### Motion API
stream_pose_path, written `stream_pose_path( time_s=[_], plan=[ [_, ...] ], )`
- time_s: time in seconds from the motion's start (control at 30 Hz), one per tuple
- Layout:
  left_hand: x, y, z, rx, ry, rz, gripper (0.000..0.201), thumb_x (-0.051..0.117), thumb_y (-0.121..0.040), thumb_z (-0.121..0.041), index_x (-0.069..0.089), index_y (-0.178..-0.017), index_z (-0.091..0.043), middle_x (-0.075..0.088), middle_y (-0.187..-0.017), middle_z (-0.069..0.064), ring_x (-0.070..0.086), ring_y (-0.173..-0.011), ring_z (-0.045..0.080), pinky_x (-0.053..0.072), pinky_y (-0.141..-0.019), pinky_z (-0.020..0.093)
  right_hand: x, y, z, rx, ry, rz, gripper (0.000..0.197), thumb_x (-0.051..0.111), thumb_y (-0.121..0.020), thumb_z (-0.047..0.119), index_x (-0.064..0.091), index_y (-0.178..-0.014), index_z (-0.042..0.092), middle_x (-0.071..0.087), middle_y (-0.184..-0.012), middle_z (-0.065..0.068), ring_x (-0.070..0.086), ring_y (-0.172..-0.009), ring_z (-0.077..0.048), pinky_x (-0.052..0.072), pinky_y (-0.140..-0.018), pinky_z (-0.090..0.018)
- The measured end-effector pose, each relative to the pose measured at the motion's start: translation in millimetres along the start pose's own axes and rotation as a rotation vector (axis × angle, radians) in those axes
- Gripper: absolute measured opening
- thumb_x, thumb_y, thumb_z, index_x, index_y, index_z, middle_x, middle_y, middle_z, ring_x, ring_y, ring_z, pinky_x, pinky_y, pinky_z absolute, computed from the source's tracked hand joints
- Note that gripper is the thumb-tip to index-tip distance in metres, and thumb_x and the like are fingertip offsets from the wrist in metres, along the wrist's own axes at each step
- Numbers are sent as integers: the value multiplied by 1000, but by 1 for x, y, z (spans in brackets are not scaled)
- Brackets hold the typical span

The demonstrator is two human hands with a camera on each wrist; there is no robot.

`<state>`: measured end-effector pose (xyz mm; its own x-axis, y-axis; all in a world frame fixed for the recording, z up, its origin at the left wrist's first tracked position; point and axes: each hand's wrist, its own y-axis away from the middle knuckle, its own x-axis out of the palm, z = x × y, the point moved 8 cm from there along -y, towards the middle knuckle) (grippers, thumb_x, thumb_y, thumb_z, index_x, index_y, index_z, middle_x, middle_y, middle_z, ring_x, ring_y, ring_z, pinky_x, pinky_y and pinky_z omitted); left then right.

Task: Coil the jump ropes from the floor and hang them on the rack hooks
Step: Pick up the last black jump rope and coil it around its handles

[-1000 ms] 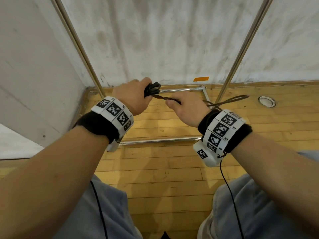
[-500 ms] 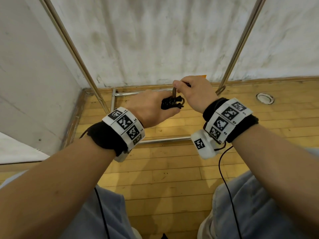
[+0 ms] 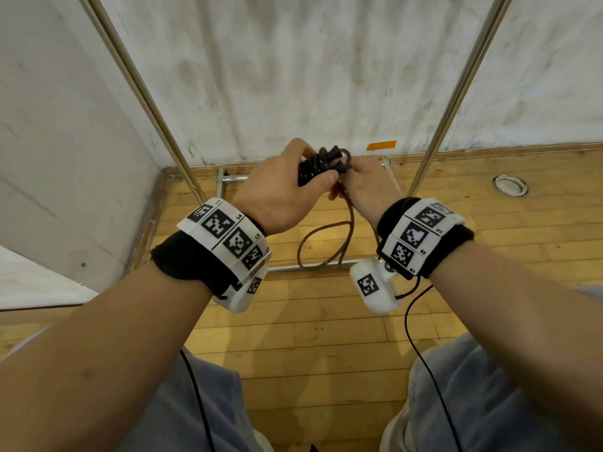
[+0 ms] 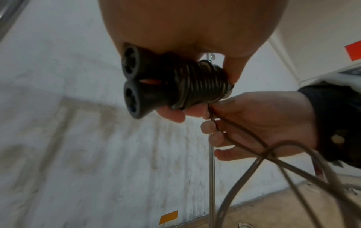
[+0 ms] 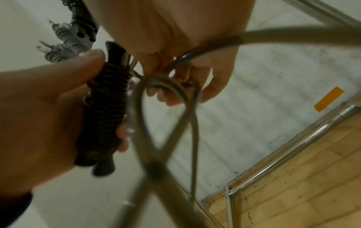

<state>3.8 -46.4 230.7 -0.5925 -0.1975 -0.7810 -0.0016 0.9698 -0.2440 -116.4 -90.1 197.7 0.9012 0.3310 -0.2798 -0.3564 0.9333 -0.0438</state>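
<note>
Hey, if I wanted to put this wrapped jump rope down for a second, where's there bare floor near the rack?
Bare wooden floor lies between your knees and the silver rack's near base bar. Inside the base frame it's crowded: the brown rope's loose loop hangs there below your left hand and right hand.

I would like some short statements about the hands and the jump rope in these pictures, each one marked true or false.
1. The left hand grips the two black handles, with rope wound around them. True.
2. The right hand is empty. False: it pinches the brown rope.
3. A loose loop of rope hangs below the hands. True.
4. The floor is grey carpet. False: it is wooden boards.
</note>
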Motion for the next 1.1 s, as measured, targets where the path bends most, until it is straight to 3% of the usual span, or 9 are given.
stream_pose_path(
  time_s=[0.13,0.27,0.47,0.6,0.73,0.83,0.93,1.0,1.1],
  plan=[
    [-17,-8,8,-66,35,-96,34,51,-89,-53,43,-107,-24,54,-78,-15,56,-70,5,40,-57,24,32,23,14,-88,188,137,19,43,-98,18,53,-84,25,55,-66,5,53,-56,-6,45,-57,-21],
    [-25,-11,26,-126,-129,-105,39,49,-89,-56,41,-108,-23,54,-78,-9,57,-69,20,43,-58,31,37,30,8,-43,330,171,14,42,-98,20,55,-93,18,51,-69,6,49,-62,-13,39,-57,-28],
    [-24,-9,44,-118,-363,0,42,47,-90,-57,39,-122,-30,58,-90,-5,54,-71,20,39,-56,28,20,22,10,-59,622,169,32,47,-97,32,44,-65,25,46,-61,5,44,-56,-11,30,-52,-26],
    [-13,-5,41,-86,-511,87,36,44,-91,-55,43,-119,-32,62,-96,-3,58,-80,24,43,-64,34,27,25,21,-141,803,250,22,50,-94,34,52,-76,22,49,-66,6,46,-60,-9,28,-51,-24],
    [14,2,33,-47,-481,274,21,47,-92,-50,47,-104,-32,57,-86,-11,52,-74,13,37,-56,29,20,25,38,-292,957,214,21,47,-96,34,57,-83,21,47,-63,9,44,-57,-6,27,-49,-22],
    [28,8,25,-7,-386,401,27,50,-91,-50,51,-113,-34,61,-93,-12,58,-83,13,49,-70,34,6,22,40,-298,903,161,21,49,-95,35,63,-87,22,49,-64,12,45,-59,-3,27,-50,-20],
    [26,11,10,59,-267,412,41,54,-86,-55,51,-123,-37,63,-98,-13,59,-87,12,51,-78,35,-11,13,38,-246,646,90,17,56,-90,37,65,-82,25,54,-66,12,49,-57,-1,32,-51,-13],
    [18,12,-3,89,-143,340,43,58,-78,-64,59,-113,-38,64,-87,-17,59,-80,5,50,-72,30,-24,9,39,-216,417,35,16,61,-87,36,67,-77,25,57,-60,12,48,-49,1,35,-47,-7],
    [8,11,-8,38,26,223,34,63,-74,-64,65,-96,-38,63,-70,-18,57,-66,-2,46,-59,23,-30,7,32,-162,222,33,21,62,-87,37,69,-73,24,55,-45,13,44,-38,-2,37,-43,-11]
  ],
)
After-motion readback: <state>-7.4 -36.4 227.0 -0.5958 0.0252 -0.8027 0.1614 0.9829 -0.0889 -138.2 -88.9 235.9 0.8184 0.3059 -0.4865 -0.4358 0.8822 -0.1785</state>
